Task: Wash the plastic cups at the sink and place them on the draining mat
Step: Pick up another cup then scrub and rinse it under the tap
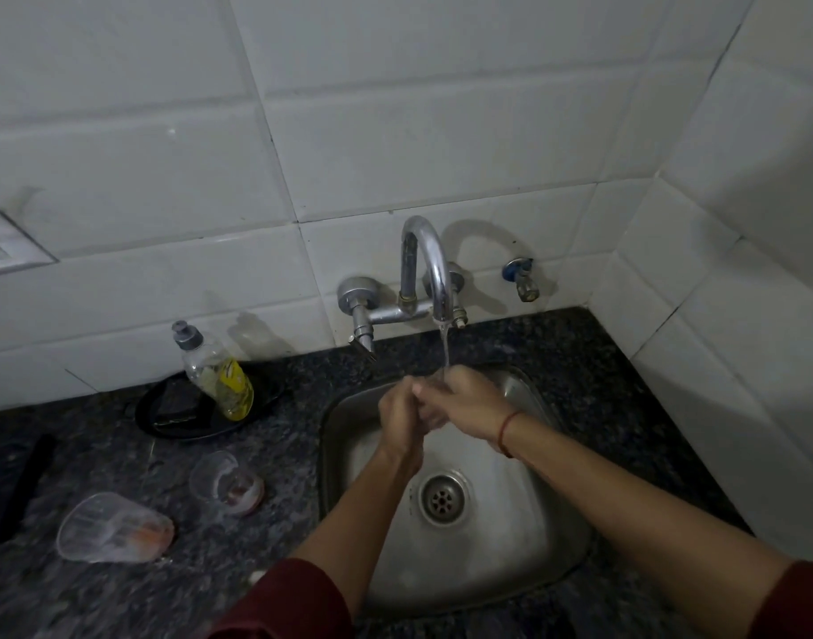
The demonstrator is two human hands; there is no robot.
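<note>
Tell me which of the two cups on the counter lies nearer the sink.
The smaller cup, lying just left of the sink. The larger cup lies farther left, well away from the basin.

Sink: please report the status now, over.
Left hand, right hand joined under running tap, no cup seen held. Larger cup, smaller cup lying on counter, reddish residue. Nothing blocks sink.
</note>
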